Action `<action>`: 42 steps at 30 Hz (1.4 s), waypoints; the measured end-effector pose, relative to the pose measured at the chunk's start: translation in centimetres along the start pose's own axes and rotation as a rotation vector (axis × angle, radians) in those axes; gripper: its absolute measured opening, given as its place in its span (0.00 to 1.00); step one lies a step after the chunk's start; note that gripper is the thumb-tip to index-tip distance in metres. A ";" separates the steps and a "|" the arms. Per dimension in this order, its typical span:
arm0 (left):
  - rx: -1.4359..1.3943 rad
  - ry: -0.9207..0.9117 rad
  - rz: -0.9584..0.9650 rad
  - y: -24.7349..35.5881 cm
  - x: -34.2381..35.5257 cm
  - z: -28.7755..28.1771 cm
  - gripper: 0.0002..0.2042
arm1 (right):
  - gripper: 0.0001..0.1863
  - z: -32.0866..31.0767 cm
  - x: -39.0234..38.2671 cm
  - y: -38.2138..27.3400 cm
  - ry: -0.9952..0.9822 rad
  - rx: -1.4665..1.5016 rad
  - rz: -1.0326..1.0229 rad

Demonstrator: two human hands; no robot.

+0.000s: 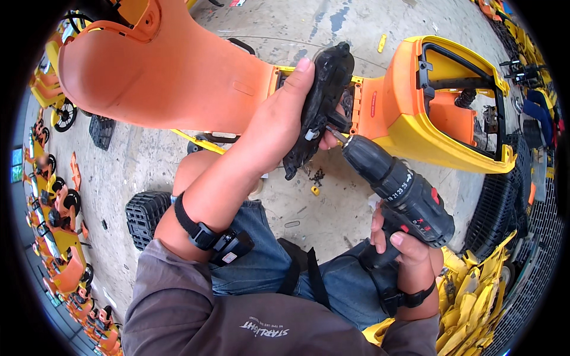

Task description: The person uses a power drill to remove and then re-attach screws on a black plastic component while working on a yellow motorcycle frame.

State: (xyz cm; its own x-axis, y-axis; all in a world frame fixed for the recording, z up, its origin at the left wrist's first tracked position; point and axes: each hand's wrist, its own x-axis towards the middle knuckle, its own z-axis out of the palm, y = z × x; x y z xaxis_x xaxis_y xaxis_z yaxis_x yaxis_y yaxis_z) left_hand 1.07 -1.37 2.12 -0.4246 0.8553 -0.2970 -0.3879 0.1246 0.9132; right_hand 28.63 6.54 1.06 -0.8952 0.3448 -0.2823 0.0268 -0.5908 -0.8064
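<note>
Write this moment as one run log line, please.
left hand: grips black panel | right hand: holds cordless drill, bit at panel | orange-yellow scooter body

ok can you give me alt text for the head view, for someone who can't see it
A person's left hand holds a black plastic part against an orange and yellow scooter body, while the right hand aims a black cordless drill at it. The person sits over a concrete floor, with more scooter shells piled around.
</note>
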 end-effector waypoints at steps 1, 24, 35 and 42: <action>0.007 -0.002 0.006 0.0 0.0 0.1 0.34 | 0.33 0.1 0.1 0.0 -0.003 0.000 -0.002; 0.150 -0.004 0.102 -0.1 -0.2 0.2 0.32 | 0.26 0.3 0.2 0.0 0.011 -0.129 0.000; 0.138 -0.024 0.084 -0.5 -0.1 0.1 0.33 | 0.24 0.9 -0.1 -0.4 0.074 -0.178 0.001; 0.115 -0.019 0.073 -0.5 0.0 0.1 0.33 | 0.24 0.4 -0.2 -0.1 0.047 -0.186 0.003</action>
State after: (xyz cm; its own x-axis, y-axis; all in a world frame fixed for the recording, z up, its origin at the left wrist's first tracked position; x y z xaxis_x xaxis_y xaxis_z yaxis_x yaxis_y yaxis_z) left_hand 1.34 -1.42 1.66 -0.4323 0.8735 -0.2239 -0.2600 0.1171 0.9585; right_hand 28.58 6.24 1.44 -0.8735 0.3793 -0.3052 0.1149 -0.4487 -0.8863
